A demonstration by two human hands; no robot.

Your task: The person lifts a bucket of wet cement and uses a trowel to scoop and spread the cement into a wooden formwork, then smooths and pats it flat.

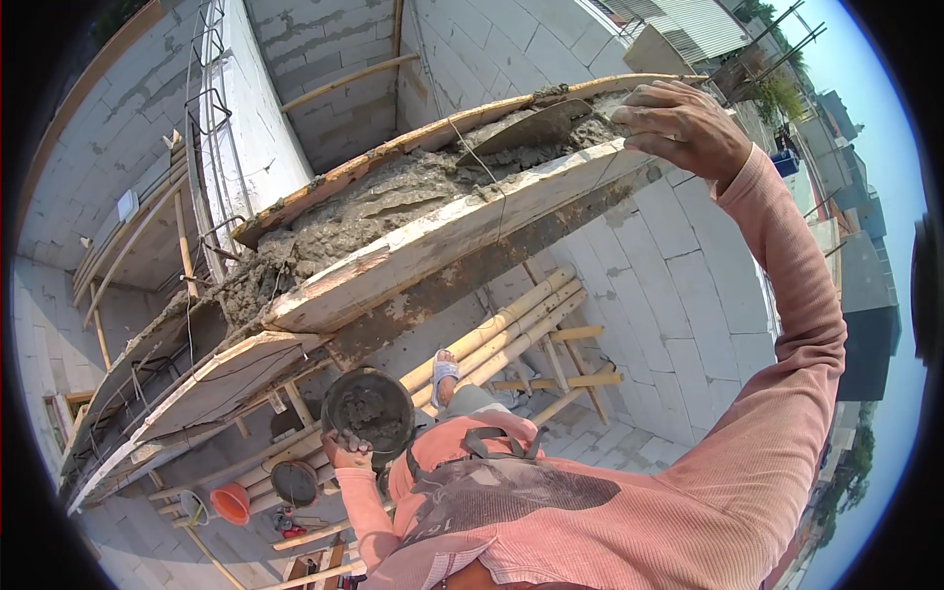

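Note:
In the head view, my right hand (678,128) is at the far right end of a timber form filled with wet grey concrete (369,211). Its fingers are curled round the handle end of a trowel (531,133), whose handle is mostly hidden. The broad dark blade lies on the concrete, pointing left. Lower down, my left hand (346,450) grips the rim of a black bucket (369,408) with some wet mortar in its bottom. Pale boards (452,231) form the near side of the form, and a wooden board (344,172) its far side; thin tie wires cross over it.
Bamboo poles (506,324) make a scaffold beneath me, with my sandalled foot (444,372) on it. An orange bucket (230,502) and another dark bucket (294,483) are at lower left. Bent steel bars (211,113) stick out of the white beam. Block walls (678,295) surround.

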